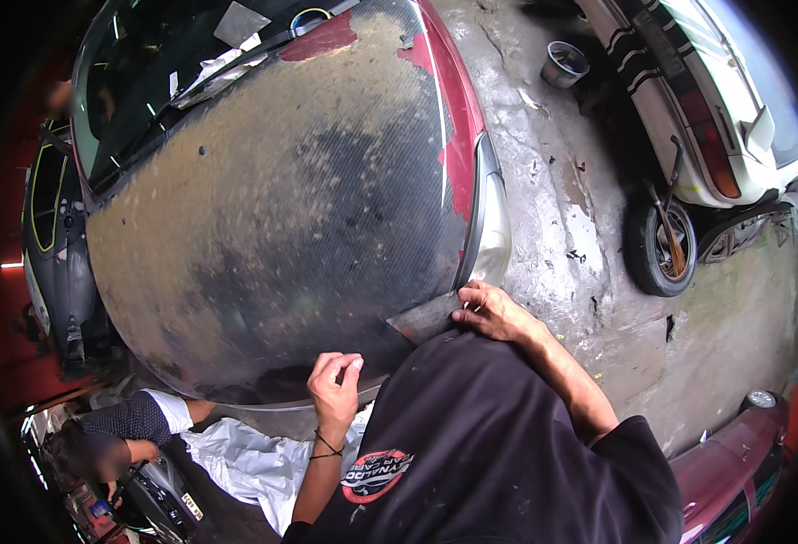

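Observation:
A car hood [263,218] spreads out in front of me, covered in a dark carbon-patterned layer with worn tan patches. Red paint shows where the layer is broken along the right edge. At the hood's near right corner, beside the headlight [493,222], my right hand [492,313] pinches a thin dark grey sheet [424,319]. Whether this sheet is attached to the hood I cannot tell. My left hand [334,379] is raised at the front edge with its fingers curled in and thumb against them; anything inside is hidden.
A bucket [565,64] and a loose wheel [662,247] sit on the stained floor to the right, near a white car [689,118]. Crumpled white sheeting [245,462] lies at lower left, where another person [122,433] crouches. A maroon car [725,467] stands at lower right.

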A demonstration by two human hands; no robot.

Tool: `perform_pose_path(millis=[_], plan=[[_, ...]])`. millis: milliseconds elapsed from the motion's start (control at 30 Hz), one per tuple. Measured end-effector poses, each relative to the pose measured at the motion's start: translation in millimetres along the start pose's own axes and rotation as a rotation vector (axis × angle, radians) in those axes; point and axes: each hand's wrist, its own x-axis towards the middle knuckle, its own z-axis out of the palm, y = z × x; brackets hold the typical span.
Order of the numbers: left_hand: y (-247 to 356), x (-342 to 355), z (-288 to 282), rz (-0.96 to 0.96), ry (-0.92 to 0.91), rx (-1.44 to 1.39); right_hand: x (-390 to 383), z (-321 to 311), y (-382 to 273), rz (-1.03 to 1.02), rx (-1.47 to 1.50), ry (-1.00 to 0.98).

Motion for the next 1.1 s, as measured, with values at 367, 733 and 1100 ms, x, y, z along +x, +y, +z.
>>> perform_pose_path(millis=[367, 733, 1100], plan=[[67, 81, 98, -0.008, -0.614, -1.337, -50, -41, -34, 0.072, 1.069, 0.507], [156, 144, 184, 0.027, -0.669, -1.371, -33, -84, -17, 0.197, 1.215, -0.073], [207, 162, 261, 0.026, -0.028, -1.245, -30, -183, 26, 0.322, 1.307, -0.223]])
